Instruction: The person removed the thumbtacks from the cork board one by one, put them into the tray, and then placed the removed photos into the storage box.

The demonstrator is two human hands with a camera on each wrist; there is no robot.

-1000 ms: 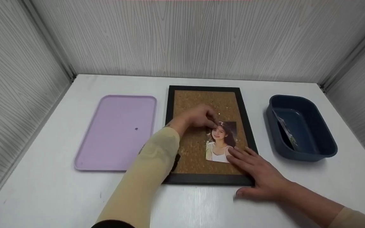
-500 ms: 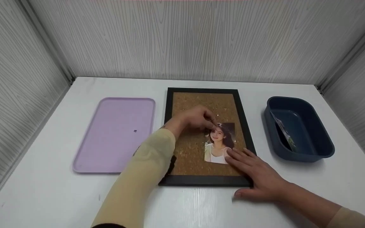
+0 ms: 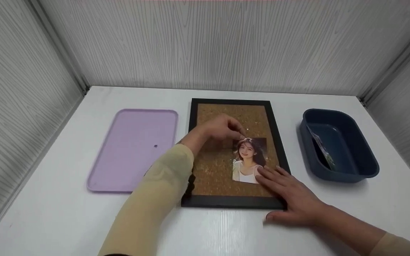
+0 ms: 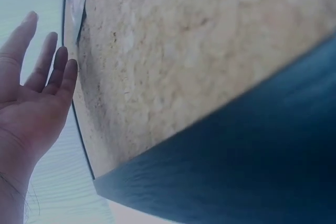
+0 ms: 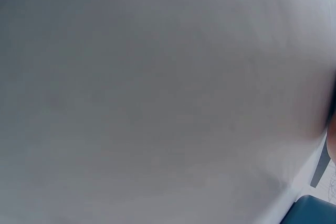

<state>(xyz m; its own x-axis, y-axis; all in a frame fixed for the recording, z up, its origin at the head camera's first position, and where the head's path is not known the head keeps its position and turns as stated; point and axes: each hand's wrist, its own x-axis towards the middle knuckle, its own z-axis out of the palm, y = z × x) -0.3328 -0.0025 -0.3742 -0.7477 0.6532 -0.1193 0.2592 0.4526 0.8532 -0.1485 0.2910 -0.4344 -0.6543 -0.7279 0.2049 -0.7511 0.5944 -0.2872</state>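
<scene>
A portrait photo lies on the cork board, which has a black frame. My left hand is over the board, thumb and index fingertips close together at the photo's top edge. Whether anything is between them is hidden. The left wrist view shows this hand's fingers from the palm side, fairly straight, beside a slightly raised edge of the photo. My right hand lies flat with spread fingers, touching the photo's lower right part and the frame's corner. Its thumb rests on the table.
Left of the board lies a lilac tray with one tiny dark object on it. To the right stands a dark blue bin, with thin printed sheets leaning along its left wall. Grain-patterned panels surround the white table.
The left thumb and index fingertips have shifted slightly up, from over the photo's upper corner to its top edge. The right hand and the photo stay put.
</scene>
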